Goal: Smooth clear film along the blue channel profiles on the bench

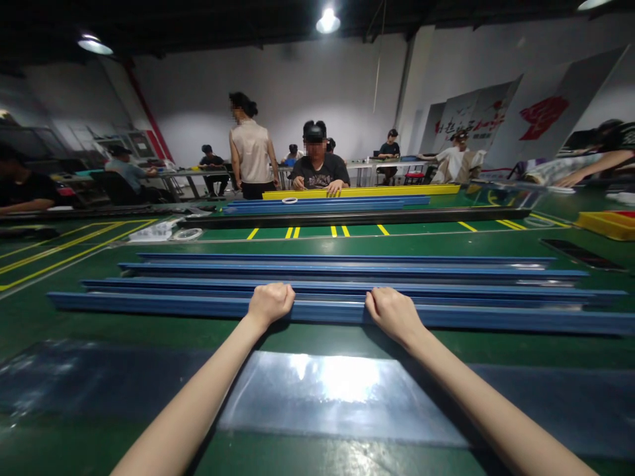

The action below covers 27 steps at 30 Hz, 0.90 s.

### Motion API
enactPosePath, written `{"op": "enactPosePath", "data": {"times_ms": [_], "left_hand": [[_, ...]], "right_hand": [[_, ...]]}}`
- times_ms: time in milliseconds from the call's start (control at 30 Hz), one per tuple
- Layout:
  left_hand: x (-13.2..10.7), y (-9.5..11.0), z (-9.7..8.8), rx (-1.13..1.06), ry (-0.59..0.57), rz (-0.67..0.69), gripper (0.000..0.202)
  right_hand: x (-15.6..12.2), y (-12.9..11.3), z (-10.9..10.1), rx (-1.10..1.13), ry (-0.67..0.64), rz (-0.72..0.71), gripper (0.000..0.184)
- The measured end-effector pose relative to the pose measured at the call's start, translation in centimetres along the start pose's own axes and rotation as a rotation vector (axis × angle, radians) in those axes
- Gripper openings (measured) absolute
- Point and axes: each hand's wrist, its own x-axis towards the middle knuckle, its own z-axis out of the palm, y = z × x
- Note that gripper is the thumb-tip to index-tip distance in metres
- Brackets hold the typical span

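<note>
Both arms reach forward over a green table to the nearest of several long blue channel strips, which lie side by side across it. My left hand is closed over this strip left of its middle, knuckles up. My right hand grips the same strip to the right in a like way. The fingertips of both hands are hidden behind the strip. Behind it lie more blue strips, roughly parallel. Under my forearms, a clear glossy plastic sheet lies flat and reflects the ceiling lamp.
Across the green table lie a long black strip, further blue strips and a yellow strip, with a seated co-worker behind. A dark phone-like slab and a yellow tray are at right; a tape roll is at left.
</note>
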Motion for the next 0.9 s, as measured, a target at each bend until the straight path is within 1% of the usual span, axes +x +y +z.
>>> {"op": "enactPosePath", "data": {"times_ms": [100, 167, 300, 367, 400, 433, 500, 567, 633, 700, 767, 833, 900], "left_hand": [[-0.1, 0.1, 0.0, 0.009, -0.125, -0.054, 0.047], [-0.1, 0.3, -0.4, 0.01, -0.239, -0.099, 0.049], [0.4, 0.7, -1.9, -0.042, -0.513, -0.148, 0.05], [0.7, 1.2, -2.7, -0.084, -0.603, -0.138, 0.049], [0.8, 1.5, -3.0, -0.106, -0.605, -0.123, 0.047], [0.9, 2.0, -3.2, -0.139, -0.583, -0.091, 0.043], [1.2, 3.4, -3.5, -0.225, -0.503, 0.021, 0.036], [1.5, 5.0, -3.6, -0.278, -0.457, 0.151, 0.032], [1.9, 6.6, -3.5, -0.301, -0.44, 0.218, 0.029], [2.3, 7.7, -3.4, -0.29, -0.452, 0.229, 0.027], [2.5, 8.2, -3.4, -0.278, -0.466, 0.194, 0.026], [2.5, 8.3, -3.5, -0.266, -0.47, 0.172, 0.026], [2.5, 8.1, -3.7, -0.249, -0.477, 0.174, 0.027]], "right_hand": [[0.3, -0.2, 0.1, -0.003, -0.045, 0.002, 0.036], [0.3, -0.1, 0.2, -0.006, -0.069, -0.001, 0.038], [0.3, 0.2, 0.3, 0.015, -0.102, -0.029, 0.038], [0.1, 0.5, 0.2, 0.052, -0.104, -0.061, 0.035], [0.0, 0.6, 0.1, 0.069, -0.096, -0.076, 0.034], [-0.1, 0.9, 0.0, 0.077, -0.08, -0.088, 0.033], [-0.5, 1.8, -0.2, 0.059, -0.037, -0.093, 0.034], [-1.0, 3.1, -0.2, 0.005, -0.004, -0.073, 0.039], [-1.6, 4.8, -0.1, -0.044, 0.0, -0.051, 0.042], [-2.2, 6.5, 0.2, -0.089, -0.01, 0.017, 0.045], [-2.5, 7.9, 0.5, -0.15, -0.045, 0.101, 0.05], [-2.7, 8.6, 0.8, -0.175, -0.059, 0.134, 0.051], [-2.7, 8.7, 1.0, -0.177, -0.058, 0.15, 0.052]]}}
